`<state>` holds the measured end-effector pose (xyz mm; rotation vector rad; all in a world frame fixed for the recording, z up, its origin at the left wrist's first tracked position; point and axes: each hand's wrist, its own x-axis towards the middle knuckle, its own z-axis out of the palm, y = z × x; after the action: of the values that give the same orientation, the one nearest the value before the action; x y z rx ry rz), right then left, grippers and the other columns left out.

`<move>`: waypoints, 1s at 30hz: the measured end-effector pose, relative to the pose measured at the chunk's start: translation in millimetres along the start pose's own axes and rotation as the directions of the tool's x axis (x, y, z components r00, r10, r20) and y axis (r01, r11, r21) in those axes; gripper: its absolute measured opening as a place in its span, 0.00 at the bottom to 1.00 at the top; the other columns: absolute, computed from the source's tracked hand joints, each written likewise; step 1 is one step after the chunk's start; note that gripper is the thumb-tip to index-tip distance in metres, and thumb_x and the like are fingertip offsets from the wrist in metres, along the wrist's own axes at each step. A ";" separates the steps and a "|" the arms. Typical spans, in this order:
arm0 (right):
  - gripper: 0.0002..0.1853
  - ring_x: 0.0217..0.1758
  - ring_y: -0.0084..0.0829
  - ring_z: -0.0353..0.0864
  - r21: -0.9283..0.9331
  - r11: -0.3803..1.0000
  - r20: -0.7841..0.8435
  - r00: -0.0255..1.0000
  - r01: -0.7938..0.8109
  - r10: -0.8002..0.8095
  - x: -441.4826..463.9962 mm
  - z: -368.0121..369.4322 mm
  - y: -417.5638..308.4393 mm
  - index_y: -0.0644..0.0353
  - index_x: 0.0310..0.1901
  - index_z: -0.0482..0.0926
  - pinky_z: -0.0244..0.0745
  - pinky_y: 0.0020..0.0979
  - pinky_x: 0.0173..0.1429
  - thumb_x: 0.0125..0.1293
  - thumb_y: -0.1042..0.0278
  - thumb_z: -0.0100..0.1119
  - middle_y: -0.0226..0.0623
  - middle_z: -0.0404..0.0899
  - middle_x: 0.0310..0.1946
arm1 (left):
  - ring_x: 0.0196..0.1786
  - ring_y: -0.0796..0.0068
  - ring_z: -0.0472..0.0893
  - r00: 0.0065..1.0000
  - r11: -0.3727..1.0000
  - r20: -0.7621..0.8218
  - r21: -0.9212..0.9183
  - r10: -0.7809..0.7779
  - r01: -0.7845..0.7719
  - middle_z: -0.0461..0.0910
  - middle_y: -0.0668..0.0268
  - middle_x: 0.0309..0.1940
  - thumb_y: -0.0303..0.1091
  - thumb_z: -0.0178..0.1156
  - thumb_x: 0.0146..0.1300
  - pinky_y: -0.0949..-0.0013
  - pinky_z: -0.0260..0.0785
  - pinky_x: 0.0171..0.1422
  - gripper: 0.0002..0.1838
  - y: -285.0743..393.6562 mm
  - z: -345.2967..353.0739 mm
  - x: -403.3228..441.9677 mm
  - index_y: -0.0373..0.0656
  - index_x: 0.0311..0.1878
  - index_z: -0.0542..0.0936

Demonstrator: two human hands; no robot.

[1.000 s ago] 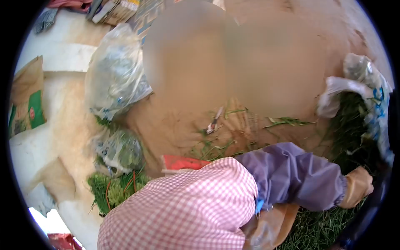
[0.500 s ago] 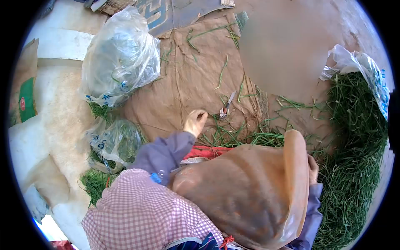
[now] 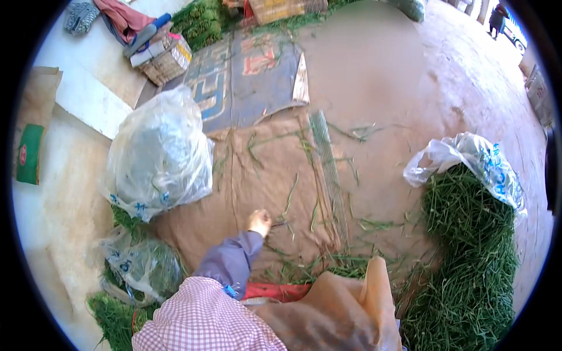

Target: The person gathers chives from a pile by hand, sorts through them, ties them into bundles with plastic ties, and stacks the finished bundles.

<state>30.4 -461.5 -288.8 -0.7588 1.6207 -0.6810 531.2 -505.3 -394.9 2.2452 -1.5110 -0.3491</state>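
My left hand (image 3: 260,223) is closed low over the brown ground sheet (image 3: 246,175), at the end of a purple-grey sleeve. A small knife (image 3: 281,224) sticks out from its fingers to the right; its handle is hidden by the hand. Loose green stalks (image 3: 293,196) lie on the sheet around it. My right hand is out of sight behind the brown apron (image 3: 333,313) spread over my lap. A red strip (image 3: 275,291) shows in front of the apron.
A big heap of long green stalks (image 3: 462,275) lies on the right, with a plastic bag (image 3: 474,161) over its far end. On the left stand a full clear plastic bag (image 3: 161,152) and a smaller one (image 3: 143,266). Cartons (image 3: 165,61) stand further back.
The view has tilted up, showing more of the floor beyond. My left hand has reached the knife that lay on the sheet and closed on it. My right hand has dropped from sight.
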 end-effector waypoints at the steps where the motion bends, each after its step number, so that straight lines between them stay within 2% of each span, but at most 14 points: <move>1: 0.18 0.46 0.26 0.77 0.000 1.000 -0.031 1.000 -0.007 0.007 3.2 -2.6 4.0 0.64 0.56 0.76 0.75 0.26 0.50 0.64 0.72 0.61 0.36 0.81 0.44 | 0.35 0.51 0.79 0.997 1.000 -0.075 0.006 -0.011 0.012 0.79 0.55 0.29 0.32 0.61 0.50 0.53 0.72 0.40 0.03 -17.7 -7.6 16.9 0.46 0.28 0.78; 5: 0.19 0.48 0.27 0.77 -0.012 0.999 -0.102 0.994 0.033 -0.034 28.0 -1.5 13.9 0.64 0.56 0.75 0.75 0.27 0.52 0.63 0.73 0.62 0.37 0.81 0.45 | 0.39 0.52 0.81 0.961 0.968 -0.118 -0.044 -0.252 0.248 0.82 0.50 0.37 0.32 0.67 0.49 0.55 0.73 0.44 0.11 -92.7 -26.0 73.7 0.44 0.37 0.82; 8: 0.20 0.49 0.27 0.77 -0.138 0.970 -0.051 0.976 0.202 -0.210 56.6 18.6 6.9 0.64 0.57 0.75 0.75 0.28 0.53 0.63 0.73 0.62 0.37 0.81 0.45 | 0.38 0.47 0.82 0.808 0.961 -0.588 0.197 -0.041 0.192 0.82 0.48 0.32 0.32 0.68 0.48 0.55 0.74 0.46 0.15 -94.5 -31.9 59.9 0.42 0.42 0.83; 9: 0.27 0.55 0.33 0.72 -0.211 0.934 0.001 0.956 0.288 -0.295 63.8 28.4 -3.5 0.61 0.60 0.71 0.70 0.33 0.57 0.59 0.66 0.65 0.41 0.74 0.52 | 0.47 0.43 0.80 0.854 0.927 -0.386 -0.012 -0.349 0.374 0.81 0.46 0.44 0.40 0.66 0.54 0.50 0.71 0.55 0.25 -54.8 -62.2 38.3 0.44 0.56 0.78; 11: 0.42 0.66 0.46 0.61 -0.473 0.667 0.334 0.817 0.576 -0.470 76.5 66.9 -36.3 0.56 0.68 0.62 0.61 0.44 0.67 0.53 0.53 0.69 0.48 0.61 0.64 | 0.53 0.46 0.79 0.752 0.678 -0.078 0.378 -0.655 0.630 0.79 0.48 0.52 0.55 0.53 0.66 0.50 0.70 0.57 0.30 -160.0 -11.5 -2.9 0.36 0.58 0.75; 12: 0.49 0.72 0.52 0.56 -0.552 0.481 0.508 0.732 0.681 -0.454 83.7 92.5 -38.6 0.53 0.71 0.58 0.56 0.50 0.72 0.50 0.46 0.71 0.52 0.54 0.71 | 0.53 0.49 0.79 0.683 0.667 -0.035 0.183 -0.729 0.722 0.79 0.48 0.52 0.51 0.52 0.67 0.52 0.70 0.59 0.28 -55.6 -68.8 -37.7 0.34 0.57 0.75; 14: 0.65 0.78 0.56 0.38 -0.712 0.443 0.623 0.782 0.545 0.038 89.2 137.3 -3.3 0.44 0.76 0.39 0.43 0.58 0.75 0.42 0.31 0.69 0.53 0.45 0.74 | 0.59 0.52 0.76 0.747 0.768 -0.183 -0.117 -0.640 0.630 0.75 0.50 0.59 0.49 0.53 0.68 0.56 0.65 0.66 0.28 -148.7 6.1 -122.1 0.37 0.62 0.72; 16: 0.66 0.79 0.52 0.28 -0.753 0.306 0.641 0.754 0.582 0.143 34.7 152.2 -20.7 0.32 0.75 0.34 0.35 0.73 0.70 0.41 0.32 0.70 0.48 0.28 0.77 | 0.66 0.39 0.64 0.545 0.589 -0.354 -0.020 -0.760 0.808 0.55 0.35 0.68 0.55 0.59 0.61 0.49 0.62 0.68 0.42 -110.0 51.1 -182.9 0.35 0.70 0.60; 18: 0.63 0.80 0.50 0.28 -0.775 0.151 0.632 0.754 0.613 0.179 10.0 155.5 -15.8 0.25 0.75 0.35 0.35 0.72 0.70 0.43 0.33 0.70 0.44 0.28 0.78 | 0.63 0.31 0.65 0.554 0.440 -0.186 0.429 -0.811 0.789 0.54 0.30 0.66 0.62 0.60 0.56 0.44 0.60 0.67 0.51 27.0 16.3 -195.4 0.36 0.72 0.54; 19: 0.58 0.80 0.49 0.28 -0.775 0.111 0.630 0.750 0.622 0.202 6.0 156.4 -11.2 0.23 0.74 0.36 0.35 0.73 0.70 0.48 0.37 0.68 0.41 0.28 0.78 | 0.65 0.33 0.64 0.551 0.471 -0.061 0.448 -0.832 0.760 0.55 0.31 0.66 0.61 0.59 0.56 0.45 0.58 0.68 0.50 66.6 4.9 -189.0 0.37 0.72 0.54; 23: 0.38 0.80 0.49 0.32 -0.735 -0.053 0.654 0.728 0.676 0.205 11.6 154.2 39.5 0.21 0.73 0.42 0.44 0.73 0.68 0.66 0.51 0.50 0.34 0.28 0.78 | 0.67 0.44 0.63 0.522 0.794 0.632 0.269 -0.572 0.545 0.62 0.36 0.62 0.56 0.57 0.57 0.52 0.54 0.70 0.43 191.8 -8.4 -158.3 0.40 0.69 0.57; 25: 0.33 0.76 0.52 0.52 -0.702 0.050 0.712 0.702 0.710 0.018 6.0 132.5 45.4 0.31 0.72 0.55 0.59 0.63 0.66 0.66 0.52 0.51 0.40 0.45 0.76 | 0.61 0.50 0.66 0.526 0.912 0.810 0.026 -0.259 0.409 0.66 0.42 0.58 0.51 0.55 0.59 0.55 0.58 0.66 0.35 216.2 29.8 -156.0 0.41 0.65 0.61; 28: 0.30 0.72 0.51 0.59 -0.662 0.266 0.727 0.687 0.701 -0.001 35.7 95.5 68.6 0.37 0.70 0.60 0.63 0.57 0.64 0.66 0.53 0.50 0.43 0.53 0.72 | 0.52 0.59 0.71 0.375 0.851 0.926 -0.230 0.041 0.472 0.72 0.51 0.51 0.44 0.53 0.64 0.59 0.64 0.59 0.24 253.8 55.6 -151.4 0.43 0.59 0.65; 30: 0.28 0.69 0.50 0.64 -0.612 0.402 0.738 0.675 0.681 -0.019 69.8 75.9 91.5 0.41 0.68 0.63 0.66 0.53 0.63 0.66 0.54 0.50 0.45 0.58 0.70 | 0.47 0.65 0.74 0.224 0.652 0.963 -0.265 0.147 0.711 0.76 0.57 0.47 0.39 0.52 0.66 0.62 0.68 0.54 0.17 270.9 62.8 -150.3 0.44 0.55 0.69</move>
<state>85.9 -461.6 -415.0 -1.9566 1.0179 0.2420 224.8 -467.5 -327.3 1.5440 -0.8513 -2.3779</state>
